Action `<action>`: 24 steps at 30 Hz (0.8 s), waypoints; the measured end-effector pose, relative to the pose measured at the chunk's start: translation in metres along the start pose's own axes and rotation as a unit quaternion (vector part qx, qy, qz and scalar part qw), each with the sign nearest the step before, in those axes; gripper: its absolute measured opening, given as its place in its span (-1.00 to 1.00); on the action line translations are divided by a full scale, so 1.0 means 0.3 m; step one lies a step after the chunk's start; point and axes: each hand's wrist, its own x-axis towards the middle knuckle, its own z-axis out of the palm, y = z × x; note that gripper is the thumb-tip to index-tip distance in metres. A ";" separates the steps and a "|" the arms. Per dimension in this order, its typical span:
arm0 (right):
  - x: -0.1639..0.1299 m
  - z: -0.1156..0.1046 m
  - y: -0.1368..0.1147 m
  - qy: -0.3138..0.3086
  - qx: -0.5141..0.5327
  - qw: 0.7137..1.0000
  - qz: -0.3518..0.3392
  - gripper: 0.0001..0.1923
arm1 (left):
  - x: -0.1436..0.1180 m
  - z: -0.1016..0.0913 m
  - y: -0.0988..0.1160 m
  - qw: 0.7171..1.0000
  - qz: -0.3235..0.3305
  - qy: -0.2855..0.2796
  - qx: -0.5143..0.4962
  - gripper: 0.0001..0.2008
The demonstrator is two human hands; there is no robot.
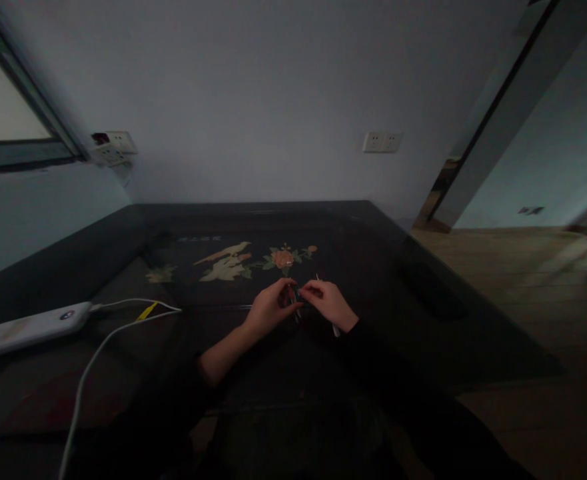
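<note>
A small dark object (297, 297) sits between the two hands over the dark glass table (423, 287) — too dim to identify. The left hand (268, 308) pinches it with fingertips nearly closed, and the right hand (329, 301) — fingers curled shut — grips a thin white stick (335, 329) and touches the object.

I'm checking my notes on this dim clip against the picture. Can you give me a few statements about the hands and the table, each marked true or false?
1. Both hands meet over a small dark object above the dark table. True.
2. The right hand holds a thin white stick-like tool. True.
3. The left hand rests on the white power bank. False: the power bank lies far off at the table's left edge, untouched.
4. A white cable runs from the power bank. True.
5. The table top is plain. False: it bears a bird-and-flower inlay.
</note>
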 end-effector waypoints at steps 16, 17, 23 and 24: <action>-0.020 0.026 -0.032 -0.014 0.050 0.998 0.040 -0.89 | -0.014 -0.001 0.020 0.992 0.018 0.007 0.126 -0.69; -0.020 0.025 -0.032 -0.014 0.060 0.997 0.046 -0.88 | -0.015 -0.001 0.018 0.991 0.020 0.007 0.131 -0.68; -0.019 0.027 -0.031 -0.033 0.119 0.989 0.084 -0.82 | -0.020 0.001 0.013 0.983 0.015 0.005 0.184 -0.69; -0.019 0.028 -0.031 -0.035 0.124 0.988 0.089 -0.83 | -0.020 0.001 0.014 0.981 0.017 0.005 0.191 -0.68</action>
